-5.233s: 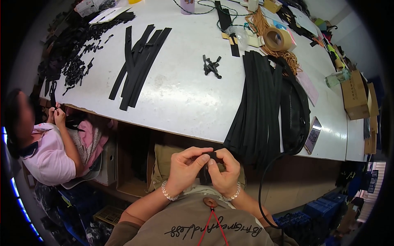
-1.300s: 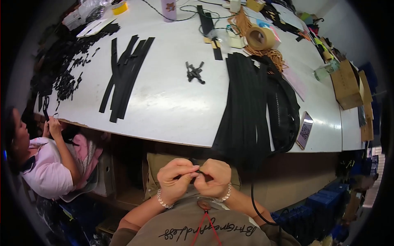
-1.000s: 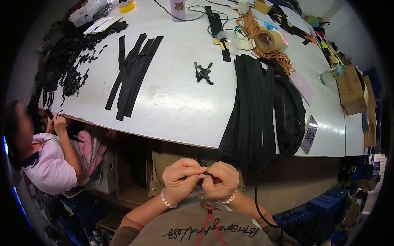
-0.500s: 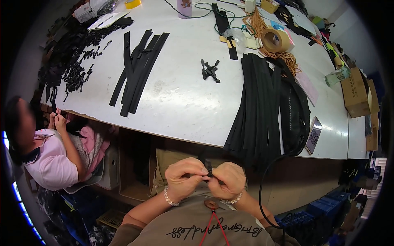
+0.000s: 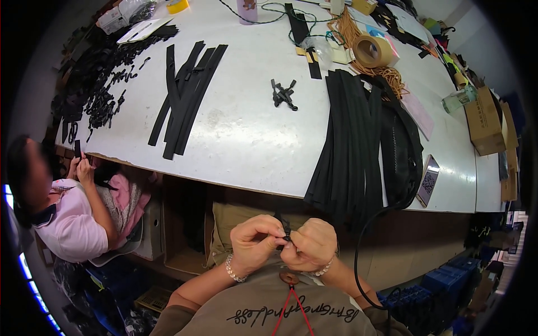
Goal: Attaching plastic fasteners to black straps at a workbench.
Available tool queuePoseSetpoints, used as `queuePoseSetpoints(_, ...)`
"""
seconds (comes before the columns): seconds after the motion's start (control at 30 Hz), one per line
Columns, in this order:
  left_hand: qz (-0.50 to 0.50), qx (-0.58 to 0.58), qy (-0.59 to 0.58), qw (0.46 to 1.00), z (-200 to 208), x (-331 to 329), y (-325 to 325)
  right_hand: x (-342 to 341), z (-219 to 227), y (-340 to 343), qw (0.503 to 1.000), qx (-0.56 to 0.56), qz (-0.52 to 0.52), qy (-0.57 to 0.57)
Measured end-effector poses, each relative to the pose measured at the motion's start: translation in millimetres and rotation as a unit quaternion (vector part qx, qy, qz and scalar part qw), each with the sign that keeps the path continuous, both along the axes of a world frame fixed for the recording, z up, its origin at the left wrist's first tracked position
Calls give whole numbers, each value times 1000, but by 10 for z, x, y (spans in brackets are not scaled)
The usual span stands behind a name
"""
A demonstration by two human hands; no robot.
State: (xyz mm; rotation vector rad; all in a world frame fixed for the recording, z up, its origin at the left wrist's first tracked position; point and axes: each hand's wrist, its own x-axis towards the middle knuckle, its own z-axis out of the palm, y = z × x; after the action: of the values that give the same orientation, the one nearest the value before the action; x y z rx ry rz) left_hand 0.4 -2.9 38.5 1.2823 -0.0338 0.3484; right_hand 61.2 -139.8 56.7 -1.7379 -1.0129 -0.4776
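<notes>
Close to my body, past the table's front edge, my left hand (image 5: 256, 241) and my right hand (image 5: 311, 244) meet with closed fingertips. Pinched between them is a black zipper (image 5: 286, 229), mostly covered by the fingers; a dark end rises above the fingertips. Fine detail at the pinch is too small to make out. On the table beyond, a little heap of black zipper pulls (image 5: 284, 95) lies near the middle. A thick bundle of long black zippers (image 5: 348, 145) hangs over the front edge to the right. Several more black strips (image 5: 188, 106) lie crossed at the left.
A black bag (image 5: 400, 145) and a phone (image 5: 428, 180) lie right of the bundle on the white table (image 5: 252, 145). Tape rolls (image 5: 372, 51), cord and a cardboard box (image 5: 483, 120) stand farther right. At the left sits a co-worker (image 5: 73, 218), near piled black pulls (image 5: 103, 103). A black cable (image 5: 358, 257) hangs beside my right arm.
My hands stay together, with slight shifts of the fingers; the right fingers have turned a little and more of the black piece shows. The co-worker's hands have raised a black strip.
</notes>
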Motion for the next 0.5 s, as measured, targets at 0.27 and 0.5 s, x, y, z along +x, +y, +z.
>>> queuePoseSetpoints(0.27, 13, 1, 12, 1000, 6, -17, -15, 10, 25, 9, 999, -17, -14, -31)
queuePoseSetpoints(0.5, 23, 4, 21, 1000, 21, -17, -34, -30, -5, 46, 996, 34, 8, 83)
